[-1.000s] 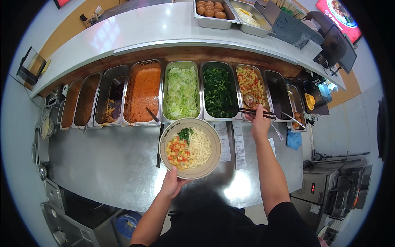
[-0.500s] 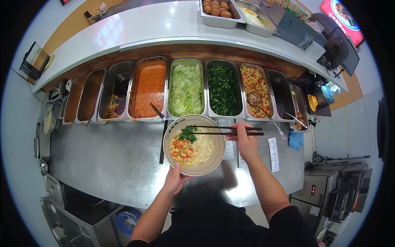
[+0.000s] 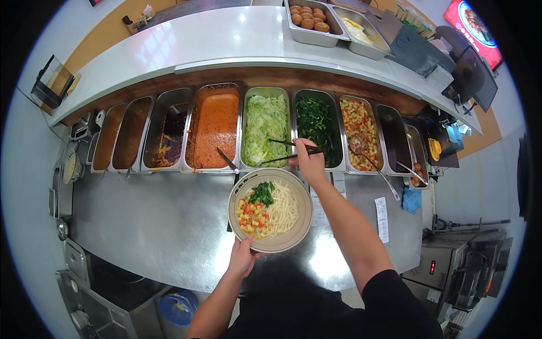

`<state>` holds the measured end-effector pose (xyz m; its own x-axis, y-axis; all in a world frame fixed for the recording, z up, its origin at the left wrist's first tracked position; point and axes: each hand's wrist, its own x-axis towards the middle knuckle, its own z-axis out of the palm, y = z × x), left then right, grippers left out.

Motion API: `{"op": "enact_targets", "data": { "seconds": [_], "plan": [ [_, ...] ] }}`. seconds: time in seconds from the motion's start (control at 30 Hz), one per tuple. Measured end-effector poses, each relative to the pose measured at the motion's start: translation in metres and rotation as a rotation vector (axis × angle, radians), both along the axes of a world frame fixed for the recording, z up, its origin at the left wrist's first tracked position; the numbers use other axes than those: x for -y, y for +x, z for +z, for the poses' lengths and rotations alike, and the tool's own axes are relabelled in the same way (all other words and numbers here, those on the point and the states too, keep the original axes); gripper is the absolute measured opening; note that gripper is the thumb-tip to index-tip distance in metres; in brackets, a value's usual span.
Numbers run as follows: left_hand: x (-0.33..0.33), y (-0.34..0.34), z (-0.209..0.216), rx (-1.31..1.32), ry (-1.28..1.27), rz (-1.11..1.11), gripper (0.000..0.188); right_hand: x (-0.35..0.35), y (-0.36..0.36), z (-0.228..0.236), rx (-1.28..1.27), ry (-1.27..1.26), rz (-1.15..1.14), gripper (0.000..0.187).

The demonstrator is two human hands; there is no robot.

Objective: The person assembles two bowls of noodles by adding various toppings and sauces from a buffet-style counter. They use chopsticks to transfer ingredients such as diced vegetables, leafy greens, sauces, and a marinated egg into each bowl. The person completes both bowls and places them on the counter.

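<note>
My left hand (image 3: 243, 257) grips the near rim of a beige bowl (image 3: 300, 226) above the steel counter. Inside lie pale noodles (image 3: 282, 210), dark cooked greens (image 3: 262, 194) and a diced red-and-yellow vegetable mix (image 3: 252, 216). My right hand (image 3: 310, 161) is closed on a pair of dark chopsticks (image 3: 285, 159), their tips spread apart over the pan of shredded cabbage (image 3: 264, 127). Whether the tips touch the cabbage I cannot tell. Right beside that hand is the pan of chopped dark greens (image 3: 314, 116).
An orange sauce pan (image 3: 213, 127) with a ladle handle sits left of the cabbage. The diced vegetable pan (image 3: 361, 130) with a spoon is farther right. Receipts (image 3: 381, 219) and a blue cloth (image 3: 412, 200) lie on the counter (image 3: 141, 220). Brown eggs (image 3: 306, 22) fill a tray behind.
My right hand has moved forward and left, taking the chopsticks from over the bowl to the cabbage pan. The bowl stays in my left hand, and the whole view has shifted slightly.
</note>
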<state>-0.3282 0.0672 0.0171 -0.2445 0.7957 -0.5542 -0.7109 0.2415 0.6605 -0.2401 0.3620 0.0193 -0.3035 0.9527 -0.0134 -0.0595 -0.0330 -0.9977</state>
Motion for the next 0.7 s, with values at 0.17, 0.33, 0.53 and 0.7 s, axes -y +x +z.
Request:
{"op": "enact_targets", "data": {
  "seconds": [0.17,0.33,0.53,0.7],
  "plan": [
    [0.010,-0.008,-0.009,-0.045,-0.022,-0.021,0.043,-0.018,-0.020,-0.014,-0.118,-0.094,-0.238,0.035],
    [0.015,-0.008,-0.022,-0.060,-0.032,-0.016,0.042,-0.024,0.001,0.000,-0.128,-0.083,-0.252,0.037],
    [0.012,-0.007,-0.017,-0.065,-0.025,-0.029,0.042,-0.022,0.024,0.009,-0.225,-0.129,-0.263,0.035],
    [0.012,-0.007,-0.019,-0.073,0.003,-0.035,0.043,-0.021,0.037,0.017,-0.333,-0.195,-0.304,0.034]
  ]
}}
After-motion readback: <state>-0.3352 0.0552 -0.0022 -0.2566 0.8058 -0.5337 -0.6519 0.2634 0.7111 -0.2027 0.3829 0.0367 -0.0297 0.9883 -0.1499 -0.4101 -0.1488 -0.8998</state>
